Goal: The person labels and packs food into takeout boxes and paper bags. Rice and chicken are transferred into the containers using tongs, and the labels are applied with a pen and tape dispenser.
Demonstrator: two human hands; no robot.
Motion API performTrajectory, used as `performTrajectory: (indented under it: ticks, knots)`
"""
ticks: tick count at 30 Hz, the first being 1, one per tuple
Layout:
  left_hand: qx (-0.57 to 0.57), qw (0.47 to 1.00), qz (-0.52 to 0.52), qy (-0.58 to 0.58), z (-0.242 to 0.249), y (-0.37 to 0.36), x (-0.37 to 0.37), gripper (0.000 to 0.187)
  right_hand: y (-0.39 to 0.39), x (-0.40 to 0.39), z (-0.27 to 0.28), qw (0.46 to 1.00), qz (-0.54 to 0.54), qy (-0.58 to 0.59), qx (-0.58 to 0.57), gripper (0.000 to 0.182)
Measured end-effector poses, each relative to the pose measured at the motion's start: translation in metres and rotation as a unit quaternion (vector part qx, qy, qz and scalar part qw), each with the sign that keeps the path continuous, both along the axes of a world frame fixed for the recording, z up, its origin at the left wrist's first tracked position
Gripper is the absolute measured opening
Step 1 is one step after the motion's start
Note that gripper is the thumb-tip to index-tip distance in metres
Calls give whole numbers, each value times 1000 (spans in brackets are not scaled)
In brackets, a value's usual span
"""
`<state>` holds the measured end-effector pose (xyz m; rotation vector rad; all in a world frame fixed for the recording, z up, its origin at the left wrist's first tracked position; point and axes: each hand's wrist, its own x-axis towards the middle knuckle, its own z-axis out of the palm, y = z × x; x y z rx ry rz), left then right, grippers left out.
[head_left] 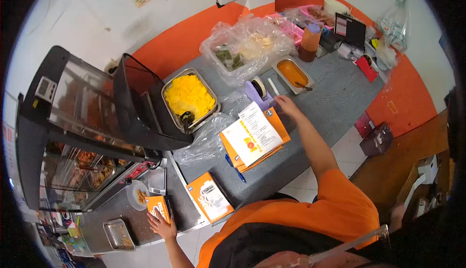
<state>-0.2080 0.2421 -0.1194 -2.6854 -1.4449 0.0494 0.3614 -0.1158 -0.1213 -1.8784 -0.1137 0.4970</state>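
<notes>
My left hand (163, 226) lies with fingers spread against a small orange box (158, 207) on the dark lower counter. Beside that box are a plastic bowl (139, 194) with some food in it and a small scale (158, 181). Out over the grey table, my right hand (288, 107) stretches its fingers toward a purple tape dispenser (258, 92). Its fingertips are right at the lower end of a slim white stick (273, 86). Just below this hand, a printed white sheet (255, 134) lies on stacked orange boxes (276, 122).
A heated display case (73, 137) stands at left. Behind are a tray of yellow food (189, 95), a plastic-wrapped tub (242, 49) and a pan of orange sauce (293, 74). Nearer are a blue pen (235, 169), another orange box (209, 198) and a metal tray (119, 234).
</notes>
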Motion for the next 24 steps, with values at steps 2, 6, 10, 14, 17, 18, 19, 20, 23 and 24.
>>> performTrajectory:
  ticks: [2,6,10,14,17,18,19,20,23,24]
  knots:
    - [5,1000,-10,9,-1,3,-2,80,12,3,2,994,-6,96,50,34]
    - [10,1000,6,12,-7,8,-7,78,20,3,8,986,20,110,125,29]
    - [4,993,-51,-103,1,16,-9,80,2,-5,-32,975,-37,-6,221,18]
    - [15,990,-38,-136,1,15,-7,81,0,-16,-52,944,-41,-326,-11,17]
    - [18,982,-51,-181,-2,16,-8,79,-12,-5,-54,960,-98,-251,-71,19]
    - [21,983,-32,-180,-2,13,-6,78,-18,-3,-51,962,-126,-226,-87,17]
    - [20,981,-26,-193,4,8,-2,77,-28,-9,-34,970,-125,-207,-9,14]
    - [18,978,-28,-206,6,6,-3,77,-29,-29,-4,956,-154,-237,75,14]
    - [13,966,-18,-257,16,-9,7,77,-19,-120,107,889,-215,-332,231,17]
    - [25,958,-16,-285,20,-17,13,76,-11,-155,135,882,-168,-384,214,19]
